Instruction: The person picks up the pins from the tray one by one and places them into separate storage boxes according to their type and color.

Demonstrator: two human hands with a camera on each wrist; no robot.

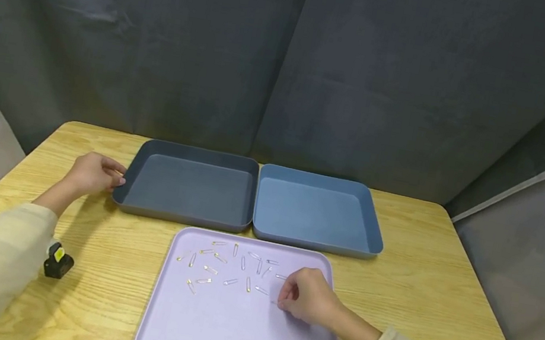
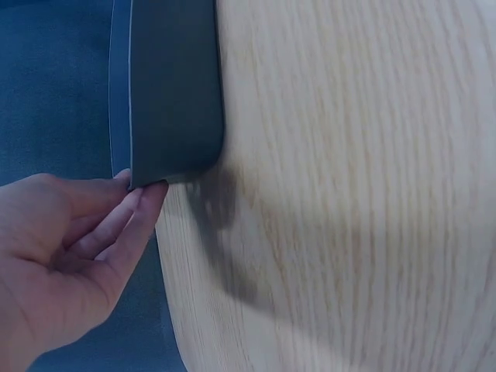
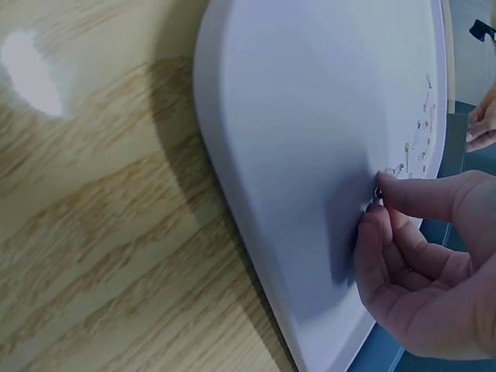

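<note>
- Wooden table (image 1: pixel 448 284) against dark curtains (image 1: pixel 293 47).
- Left hand (image 1: pixel 93 173), fingers relaxed, touches the outer left corner of the dark grey tray (image 1: pixel 188 186); a blue tray (image 1: pixel 317 210) sits beside it.
- Right hand (image 1: pixel 308 296) pinches a safety pin (image 3: pixel 377 194) on the lavender tray (image 1: pixel 234 332), near scattered pins (image 1: pixel 230 262).

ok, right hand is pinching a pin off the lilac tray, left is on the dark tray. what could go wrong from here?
1. The right hand grips a tiny safety pin by fingertips only; such a thin grip could slip, dropping it back on the lilac tray.
2. The other pins lie close together, so fingers might nudge neighbours.
3. The left hand touches the dark tray at its corner; a push could shift it against the blue tray.
</note>
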